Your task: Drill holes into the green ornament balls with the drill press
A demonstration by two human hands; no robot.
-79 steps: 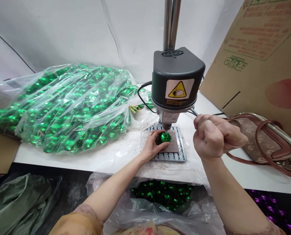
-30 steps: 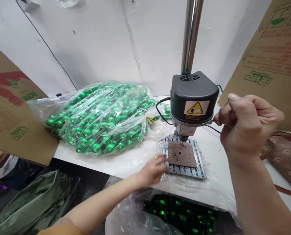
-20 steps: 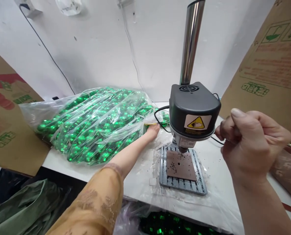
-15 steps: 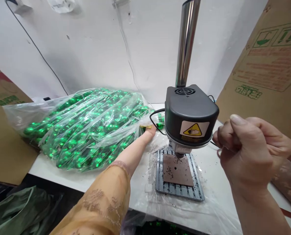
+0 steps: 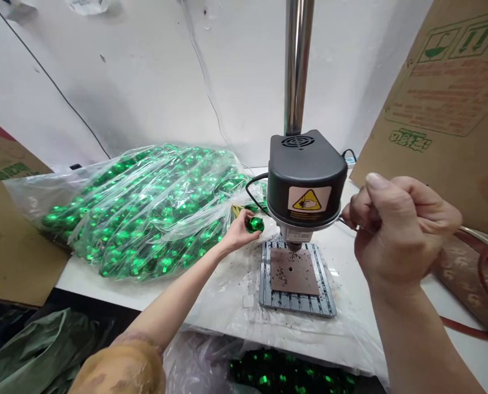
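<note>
My left hand (image 5: 239,232) is closed around a shiny green faceted ball (image 5: 257,224) at the mouth of a clear plastic bag (image 5: 153,210) full of similar green balls. At the right, my right hand (image 5: 395,224) makes a fist beside the black head of a small drill press (image 5: 307,178). A thin dark lever (image 5: 343,220) runs from the drill head into its fingers; most of the lever is hidden. Under the drill chuck (image 5: 295,246), a brown square pad (image 5: 295,282) with a small hole lies on the slotted metal base (image 5: 323,306), sprinkled with dark shavings.
Cardboard boxes stand at the left (image 5: 17,235) and right (image 5: 441,109). A patterned bag with a red-brown strap (image 5: 469,328) lies at the right. Below the white table edge, more green balls (image 5: 285,375) show in plastic. Dark green cloth (image 5: 42,350) hangs at lower left.
My left hand has drawn back from beside the bag's mouth, towards me, and the green ball now shows in its fingers. My right hand stays in a fist beside the drill press.
</note>
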